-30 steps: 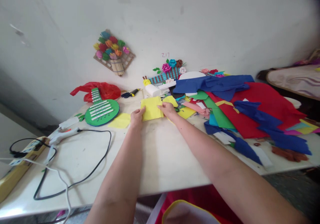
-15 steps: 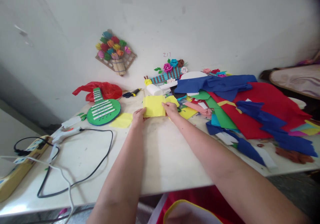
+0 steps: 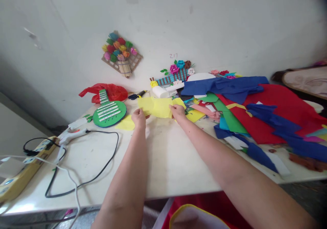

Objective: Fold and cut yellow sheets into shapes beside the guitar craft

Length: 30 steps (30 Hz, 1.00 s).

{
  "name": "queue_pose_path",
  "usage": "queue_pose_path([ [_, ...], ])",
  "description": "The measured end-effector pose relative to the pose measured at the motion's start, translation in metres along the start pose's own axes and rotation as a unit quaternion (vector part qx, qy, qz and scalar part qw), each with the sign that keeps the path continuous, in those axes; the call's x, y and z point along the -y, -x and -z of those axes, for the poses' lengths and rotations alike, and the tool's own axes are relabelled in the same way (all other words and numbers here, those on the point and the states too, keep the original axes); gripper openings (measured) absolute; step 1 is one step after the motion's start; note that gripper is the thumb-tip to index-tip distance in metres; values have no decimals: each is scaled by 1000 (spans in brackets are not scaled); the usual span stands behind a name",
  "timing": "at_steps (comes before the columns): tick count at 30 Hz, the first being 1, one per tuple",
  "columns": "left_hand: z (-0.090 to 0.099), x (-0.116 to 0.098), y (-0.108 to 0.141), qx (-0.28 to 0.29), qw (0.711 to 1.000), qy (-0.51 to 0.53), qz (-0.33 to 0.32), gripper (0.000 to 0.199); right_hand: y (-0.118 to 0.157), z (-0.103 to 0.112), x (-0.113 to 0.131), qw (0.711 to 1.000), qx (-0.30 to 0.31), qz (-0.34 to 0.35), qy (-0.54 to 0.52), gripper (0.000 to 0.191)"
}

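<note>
Between my two hands, above the middle of the table, a yellow sheet of craft paper [image 3: 161, 107] is spread wide with a fold line across it. My left hand [image 3: 139, 118] pinches its left side, fingers curled in. At the right edge, my right hand [image 3: 177, 112] grips it between thumb and fingers. Another yellow piece [image 3: 124, 123] lies flat on the table beside my left hand. Just past my right hand are more yellow scraps [image 3: 195, 115]. A green guitar-shaped craft [image 3: 109, 113] with white strips lies to the left.
A glue gun [image 3: 74, 136] and its black cable lie left, near a power strip [image 3: 28, 169]. Black-and-yellow pliers [image 3: 137, 95] rest at the back. Red cloth [image 3: 265, 113], blue cloth [image 3: 219, 86] and coloured scraps cover the right side. A flower craft [image 3: 122, 53] hangs on the wall.
The yellow paper has opened out into a wider sheet. My left hand has moved left relative to the table with its side, while my right hand keeps hold of the right edge.
</note>
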<state>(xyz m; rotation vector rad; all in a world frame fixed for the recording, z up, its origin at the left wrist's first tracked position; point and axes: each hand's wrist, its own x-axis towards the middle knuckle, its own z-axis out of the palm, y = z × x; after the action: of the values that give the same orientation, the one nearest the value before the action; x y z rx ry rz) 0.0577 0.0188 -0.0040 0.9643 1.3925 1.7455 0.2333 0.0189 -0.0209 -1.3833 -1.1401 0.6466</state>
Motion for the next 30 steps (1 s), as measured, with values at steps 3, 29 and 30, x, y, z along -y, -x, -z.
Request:
queue_pose_path([
  [3, 16, -6, -7, -93, 986, -127, -52, 19, -1, 0, 0, 1000, -3, -13, 4, 30],
  [29, -24, 14, 13, 55, 989, -37, -135, 14, -5, 4, 0, 991, -3, -5, -135, 28],
  [30, -23, 15, 13, 68, 993, 3, -99, 16, -5, 4, 1, 990, -1, -1, -139, 29],
])
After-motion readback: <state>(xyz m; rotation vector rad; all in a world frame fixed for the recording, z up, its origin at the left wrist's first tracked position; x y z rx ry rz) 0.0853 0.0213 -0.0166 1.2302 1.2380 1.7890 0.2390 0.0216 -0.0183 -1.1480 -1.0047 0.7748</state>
